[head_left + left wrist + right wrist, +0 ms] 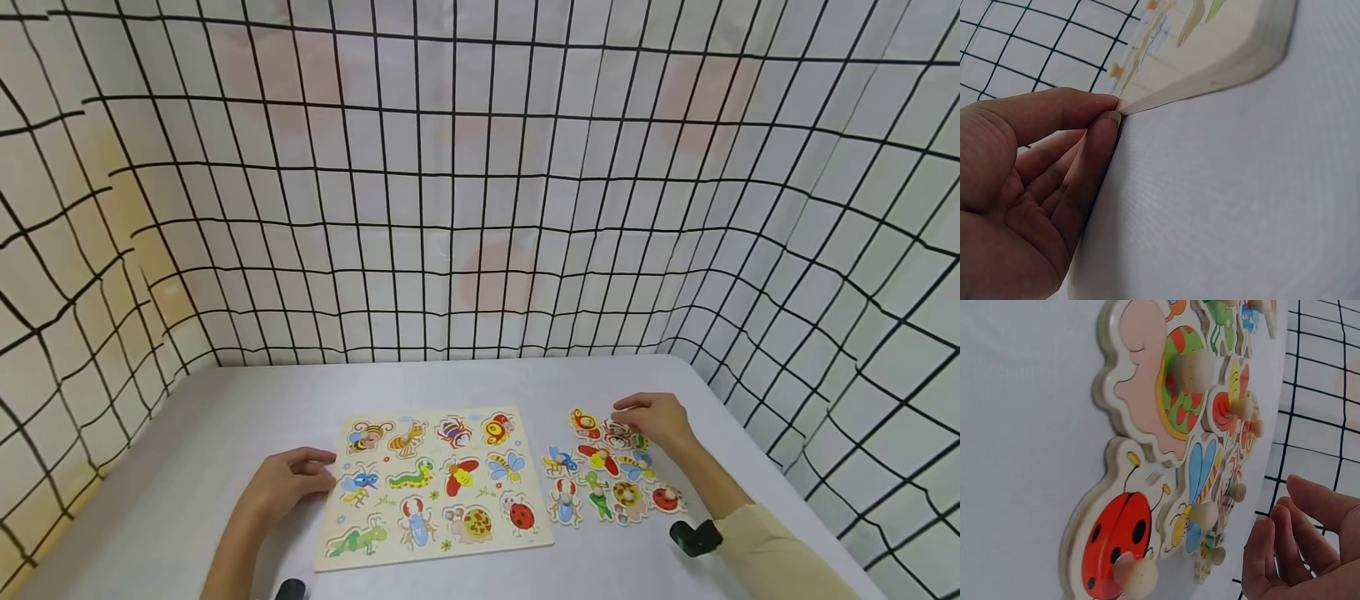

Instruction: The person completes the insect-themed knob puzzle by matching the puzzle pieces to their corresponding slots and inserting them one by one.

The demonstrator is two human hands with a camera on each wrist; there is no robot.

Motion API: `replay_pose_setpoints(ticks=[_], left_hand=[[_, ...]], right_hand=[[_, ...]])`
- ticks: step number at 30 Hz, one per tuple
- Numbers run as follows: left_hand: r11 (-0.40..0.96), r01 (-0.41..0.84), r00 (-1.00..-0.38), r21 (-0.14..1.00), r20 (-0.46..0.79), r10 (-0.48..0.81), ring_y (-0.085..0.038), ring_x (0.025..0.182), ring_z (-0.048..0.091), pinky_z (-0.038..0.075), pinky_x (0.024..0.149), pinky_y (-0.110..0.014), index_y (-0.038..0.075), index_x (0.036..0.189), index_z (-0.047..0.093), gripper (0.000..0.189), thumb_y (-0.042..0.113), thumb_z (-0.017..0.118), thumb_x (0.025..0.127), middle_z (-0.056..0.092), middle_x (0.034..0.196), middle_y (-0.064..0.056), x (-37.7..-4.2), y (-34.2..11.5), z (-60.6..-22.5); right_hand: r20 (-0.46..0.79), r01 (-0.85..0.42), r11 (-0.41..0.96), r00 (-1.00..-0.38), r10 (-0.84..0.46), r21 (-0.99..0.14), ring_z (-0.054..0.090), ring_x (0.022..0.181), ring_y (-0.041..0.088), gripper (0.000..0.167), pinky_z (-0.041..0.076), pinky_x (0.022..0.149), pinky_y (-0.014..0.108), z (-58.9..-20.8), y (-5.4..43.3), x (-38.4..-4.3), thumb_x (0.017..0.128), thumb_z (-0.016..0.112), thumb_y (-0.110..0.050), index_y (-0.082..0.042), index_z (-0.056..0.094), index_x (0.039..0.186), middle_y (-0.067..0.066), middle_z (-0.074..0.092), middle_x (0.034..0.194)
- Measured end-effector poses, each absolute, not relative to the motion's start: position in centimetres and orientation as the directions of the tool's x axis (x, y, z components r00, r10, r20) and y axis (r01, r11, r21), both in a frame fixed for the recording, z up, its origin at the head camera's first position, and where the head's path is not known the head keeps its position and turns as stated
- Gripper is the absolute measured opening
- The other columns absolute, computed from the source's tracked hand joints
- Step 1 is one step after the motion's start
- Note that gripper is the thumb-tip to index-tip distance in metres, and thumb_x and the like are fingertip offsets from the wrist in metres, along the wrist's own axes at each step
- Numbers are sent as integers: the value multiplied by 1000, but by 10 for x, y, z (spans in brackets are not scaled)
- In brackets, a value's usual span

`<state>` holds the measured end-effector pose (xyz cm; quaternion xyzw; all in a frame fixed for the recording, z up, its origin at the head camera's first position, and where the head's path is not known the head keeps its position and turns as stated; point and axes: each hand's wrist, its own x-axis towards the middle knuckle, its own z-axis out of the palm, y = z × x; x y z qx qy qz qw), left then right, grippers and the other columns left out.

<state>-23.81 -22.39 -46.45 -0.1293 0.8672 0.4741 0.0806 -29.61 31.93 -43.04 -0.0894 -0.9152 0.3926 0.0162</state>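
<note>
At left, the left hand (pixel 281 483) rests loose fingertips against a flat, pale wooden board (pixel 390 551) on the smooth white table (pixel 225 408). Just right of it crowd wavy-edged creature pieces (pixel 600 460), round wooden knobs (pixel 1194 372) jutting up; above their far edge hangs the right hand (pixel 656 418), fingers relaxed. Black-gridded sheeting (pixel 491 193) walls everything in.

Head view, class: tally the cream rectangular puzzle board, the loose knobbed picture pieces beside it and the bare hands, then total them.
Cream rectangular puzzle board: 1
Loose flat knobbed wooden picture pieces: 10
Bare left hand plus bare right hand: 2
Total: 13
</note>
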Motion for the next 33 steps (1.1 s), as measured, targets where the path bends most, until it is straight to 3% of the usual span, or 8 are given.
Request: replay_pose_setpoints(ticks=[19,33], left_hand=[[531,-297,-955,794,-254,-155,-18,76,62,48,75,-30,4,123,69,41,11,78,84,73,86,-3,-238,-223,-464],[530,-289,-957,797,-245,-154,-18,75,62,48,73,-29,4,123,69,40,11,77,84,71,86,-4,-237,-224,-465]], right_hand=[[-73,179,700,-981,178,-692,59,82,21,32,42,70,31,-447,331,-297,91,73,-25,-2,75,113,8,72,96],[-112,183,710,-983,146,-681,57,93,25,34,42,71,31,-449,329,-294,90,72,-25,-4,75,116,18,71,116]])
